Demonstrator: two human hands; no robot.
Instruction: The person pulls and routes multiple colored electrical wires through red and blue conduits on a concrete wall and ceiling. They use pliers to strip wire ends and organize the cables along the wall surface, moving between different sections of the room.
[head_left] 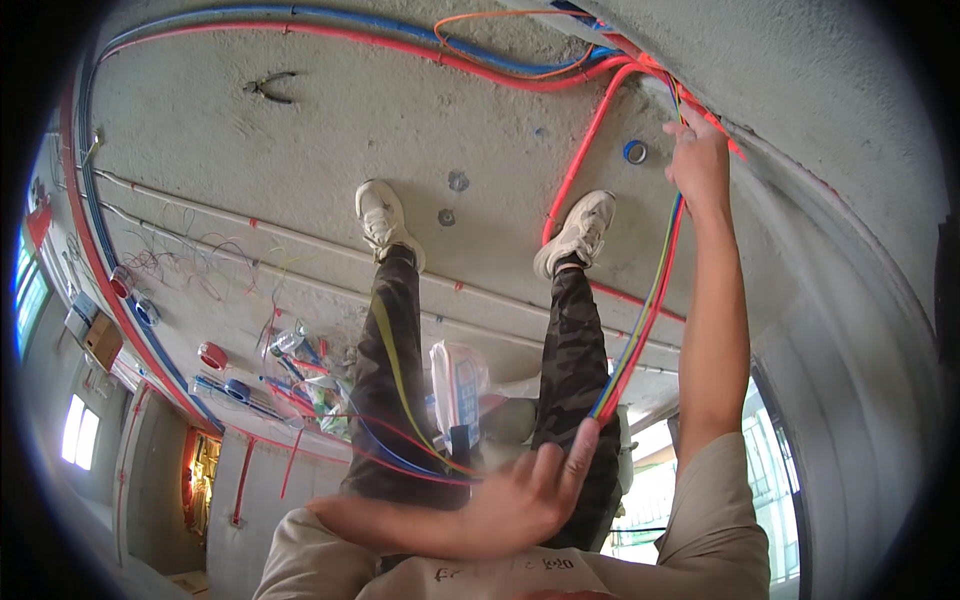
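My left hand (525,498), low and close to my body, is closed round a bundle of red, blue and yellow-green electrical wires (645,325). Their loose tails hang from it to the left across my leg. Further up, my right hand (700,165) is at the end of my stretched arm, its fingers closed on the same wires, the index finger pointing along them. Between the hands the bundle runs taut. Just beyond my right hand the wires meet red conduits (650,65) at the foot of the wall; their exact entry is hard to make out.
Pliers (270,88) lie on the concrete floor, and a blue tape roll (635,151) sits near my right foot. Red conduit (590,140) and pale pipes (300,238) cross the floor. Loose wires, wire coils (212,355) and a clear plastic bag (458,380) lie about my legs.
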